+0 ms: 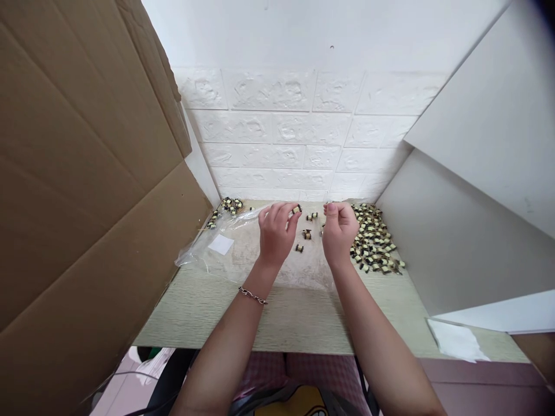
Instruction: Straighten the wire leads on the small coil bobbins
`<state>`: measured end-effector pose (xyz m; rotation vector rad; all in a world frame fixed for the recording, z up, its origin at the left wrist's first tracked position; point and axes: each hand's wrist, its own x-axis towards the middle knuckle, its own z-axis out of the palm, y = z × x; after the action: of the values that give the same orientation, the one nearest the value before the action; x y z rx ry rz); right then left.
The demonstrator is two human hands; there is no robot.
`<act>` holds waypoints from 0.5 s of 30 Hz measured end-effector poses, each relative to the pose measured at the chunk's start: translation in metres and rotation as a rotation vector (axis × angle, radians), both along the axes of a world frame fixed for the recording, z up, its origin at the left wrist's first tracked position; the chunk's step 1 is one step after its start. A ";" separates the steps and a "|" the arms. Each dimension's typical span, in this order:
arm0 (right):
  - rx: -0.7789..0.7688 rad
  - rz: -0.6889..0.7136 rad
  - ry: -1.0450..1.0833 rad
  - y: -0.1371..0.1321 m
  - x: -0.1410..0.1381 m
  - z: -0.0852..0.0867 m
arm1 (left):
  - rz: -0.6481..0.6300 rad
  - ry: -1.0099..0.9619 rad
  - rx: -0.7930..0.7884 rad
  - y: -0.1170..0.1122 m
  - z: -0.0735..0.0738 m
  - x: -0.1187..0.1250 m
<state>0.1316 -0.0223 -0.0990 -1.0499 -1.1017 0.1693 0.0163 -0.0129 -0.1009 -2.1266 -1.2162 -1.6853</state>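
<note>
We stretch our left arm [236, 335] and right arm [381, 335] forward, hands apart, our left hand [277, 234] pinching between thumb and bent fingers, our right hand [340, 234] curled closed with its thumb against the folded fingers.

Table [303, 318], pale wood-grain top. Clear plastic bag [247, 254], flat, centre. Large heap of yellow-and-black miniature transformers [375, 240], two o'clock. Smaller heap [233, 205], same, ten o'clock. White tissue [457, 340], folded, four o'clock.

You had room at six o'clock, over the table [303, 323] between your forearms [375, 323]; cardboard [87, 202] blocked nine, a heap of coils [375, 242] and a grey panel [472, 231] three, a white wall [295, 127] twelve.
</note>
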 end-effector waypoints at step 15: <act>-0.113 0.160 -0.120 0.002 -0.003 0.000 | 0.053 0.013 0.023 0.001 -0.003 0.003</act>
<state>0.1283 -0.0201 -0.0987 -1.0829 -1.2978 0.3022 0.0191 -0.0123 -0.1041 -2.0702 -1.2329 -1.6534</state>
